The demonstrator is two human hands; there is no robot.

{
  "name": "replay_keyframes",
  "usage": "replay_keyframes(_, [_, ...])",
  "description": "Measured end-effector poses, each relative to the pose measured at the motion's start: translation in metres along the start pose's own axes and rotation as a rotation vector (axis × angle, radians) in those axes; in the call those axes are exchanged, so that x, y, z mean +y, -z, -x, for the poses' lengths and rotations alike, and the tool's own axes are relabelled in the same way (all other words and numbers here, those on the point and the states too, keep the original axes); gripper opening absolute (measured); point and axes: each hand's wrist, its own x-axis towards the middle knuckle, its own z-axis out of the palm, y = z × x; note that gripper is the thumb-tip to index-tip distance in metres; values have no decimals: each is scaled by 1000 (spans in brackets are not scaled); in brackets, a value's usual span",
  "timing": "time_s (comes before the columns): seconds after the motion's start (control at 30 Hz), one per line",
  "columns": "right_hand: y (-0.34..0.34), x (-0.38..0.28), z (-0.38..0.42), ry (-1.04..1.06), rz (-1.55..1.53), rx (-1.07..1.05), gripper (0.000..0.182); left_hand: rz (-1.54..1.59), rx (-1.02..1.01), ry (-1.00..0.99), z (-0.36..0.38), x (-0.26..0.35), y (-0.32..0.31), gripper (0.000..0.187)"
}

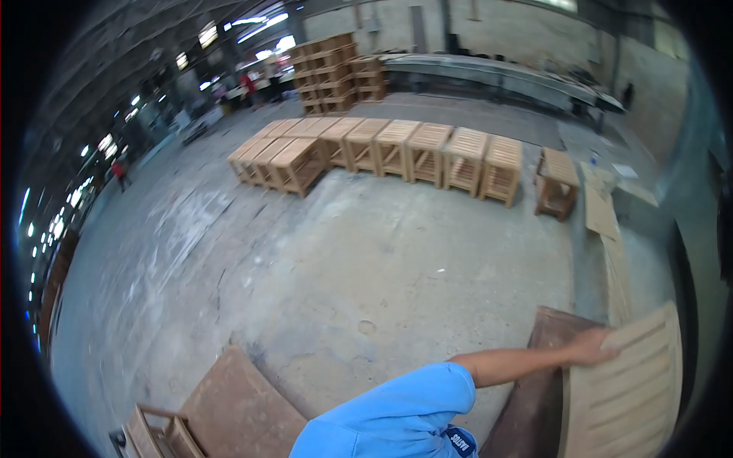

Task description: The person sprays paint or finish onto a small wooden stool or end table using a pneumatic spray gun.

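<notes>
From the bottom of the view my left arm, in a blue sleeve, stretches to the right. My left hand (589,347) is closed on the upper left edge of a pale slatted wooden piece (630,385), which stands tilted at the lower right. Its lower part runs out of view. Beneath the hand and beside the piece lies a dark brown sheet (527,397) on the floor. My right hand does not show.
A row of slatted wooden stools (397,133) stands across the floor, with a separate stool (559,168) to the right. Stacked wooden frames (324,72) and a long bench (473,70) are behind. A brown sheet (233,401) and wooden frame (141,435) lie lower left.
</notes>
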Motion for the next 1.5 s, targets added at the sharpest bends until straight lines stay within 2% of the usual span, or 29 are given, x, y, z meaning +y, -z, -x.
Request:
replay_keyframes(0.1, [-109, -16, -67, 76, -172, -56, 64, 37, -98, 188, 33, 9, 28, 67])
replay_keyframes(0.17, [-153, -23, -100, 105, -244, -96, 64, 126, -116, 174, 44, -3, 31, 69])
replay_keyframes(0.27, [-176, -24, -122, 105, -288, -133, 64, 160, -114, 126, 54, -7, 33, 70])
replay_keyframes(0.33, [-163, -15, -120, 75, -281, -142, 65, 211, -104, 103, 58, -3, 28, 68])
replay_keyframes(0.4, [-121, -1, -96, 7, -230, -110, 65, 225, -49, 182, 60, 6, 30, 66])
replay_keyframes(0.43, [-102, 4, -82, -29, -206, -86, 65, 225, -94, 174, 61, 17, 35, 66])
replay_keyframes(0.5, [-72, 10, -60, -93, -171, -44, 65, 415, -131, 196, 65, 42, 52, 61])
replay_keyframes(0.63, [-42, 16, -32, -187, -146, 2, 65, 426, -152, 179, 81, 45, 57, 56])
replay_keyframes(0.83, [-9, 6, -26, -253, -123, 30, 65, 387, -63, 243, 92, 48, 61, 61])
replay_keyframes(0.9, [-10, 0, -37, -253, -131, 36, 65, 348, -33, 262, 92, 31, 61, 79])
replay_keyframes(0.93, [-17, -3, -43, -252, -144, 35, 65, 350, -21, 257, 94, 30, 68, 79])
replay_keyframes(1.03, [-67, -19, -72, -236, -217, 18, 66, 350, 46, 238, 105, 21, 103, 78])
replay_keyframes(1.17, [-168, -65, -154, -138, -351, -58, 66, 314, 240, 239, 123, 7, 168, 78])
replay_keyframes(1.33, [-289, -158, -247, -22, -506, -119, 66, 268, 412, 317, 155, -1, 281, 83])
replay_keyframes(1.5, [-426, -261, -283, -7, -693, -206, 66, 178, 624, 381, 187, -18, 383, 83])
